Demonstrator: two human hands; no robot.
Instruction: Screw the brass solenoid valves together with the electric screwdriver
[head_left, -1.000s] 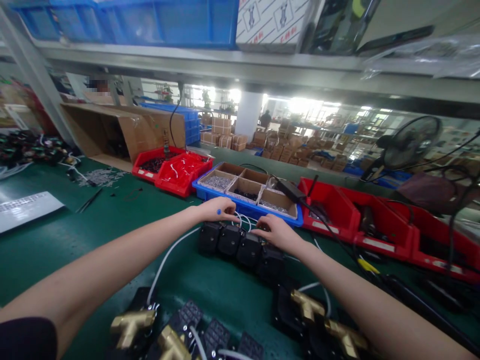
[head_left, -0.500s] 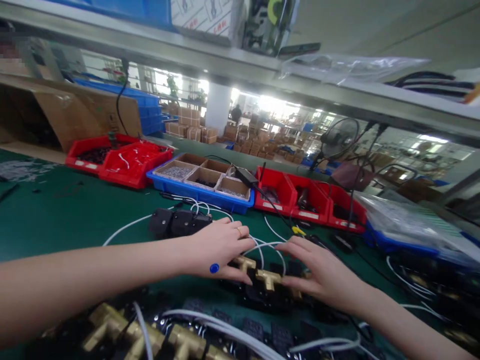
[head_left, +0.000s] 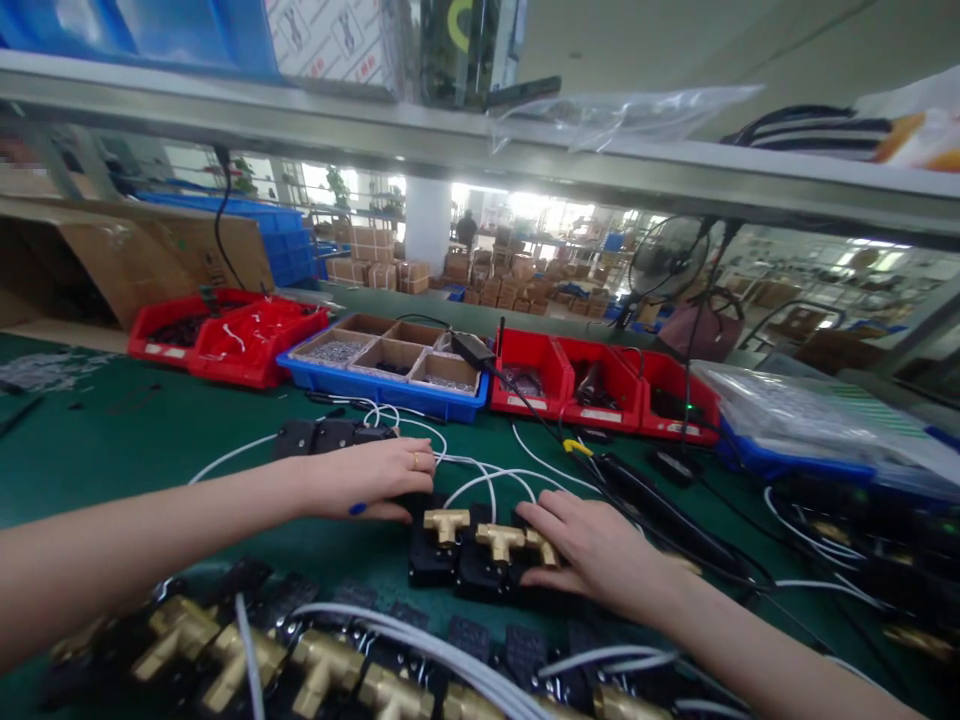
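My left hand point(head_left: 386, 475) has its fingers stretched out and its thumb apart, beside the left end of a short row of black valve-like units. Its fingertips hide part of what lies behind. My right hand point(head_left: 585, 540) spans the right end of that row, fingers behind and thumb in front, around a unit with a brass tee fitting point(head_left: 543, 547). Further left in the row are a middle brass tee point(head_left: 500, 541) and a left brass tee point(head_left: 447, 524) on black housings. White cables point(head_left: 491, 478) run from behind them. More black housings point(head_left: 319, 437) lie behind my left wrist.
Many brass-fitted black units point(head_left: 326, 665) line the front. Red bins point(head_left: 259, 350), a blue divided tray point(head_left: 390, 395) and more red bins point(head_left: 600, 415) stand behind. A black handheld tool point(head_left: 667, 515) lies right. An overhead shelf point(head_left: 420, 140) crosses above.
My left hand has moved left, off the brass tees. The row now shows more fully and sits closer together, with my right hand at its right end. The view has shifted somewhat.
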